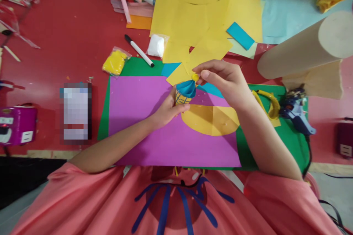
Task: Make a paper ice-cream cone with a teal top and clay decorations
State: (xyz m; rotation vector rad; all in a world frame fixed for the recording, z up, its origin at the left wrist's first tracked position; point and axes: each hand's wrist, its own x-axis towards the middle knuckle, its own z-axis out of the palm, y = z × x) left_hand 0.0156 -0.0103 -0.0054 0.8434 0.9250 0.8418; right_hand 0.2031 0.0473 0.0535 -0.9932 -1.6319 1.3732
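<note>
My left hand [167, 109] is wrapped round a small paper ice cream cone [185, 92], yellow with dark grid lines and a blue swirl-like top. At the tip of the blue top, my right hand [220, 77] pinches a small yellow ball [195, 76] between thumb and fingers; whether the ball touches the tip I cannot tell. Both hands are above a purple sheet [154, 143], where a yellow paper piece with a curved edge [215, 121] lies below the cone.
Yellow sheets [193, 18], a marker [139, 50], and packets of yellow clay-like material [115, 62] and white material [157, 45] lie beyond. At right are a glue gun [299, 114], yellow tape rolls [273, 104] and a large pale cylinder [298, 46]. A blurred-out phone-like object [75, 112] lies left.
</note>
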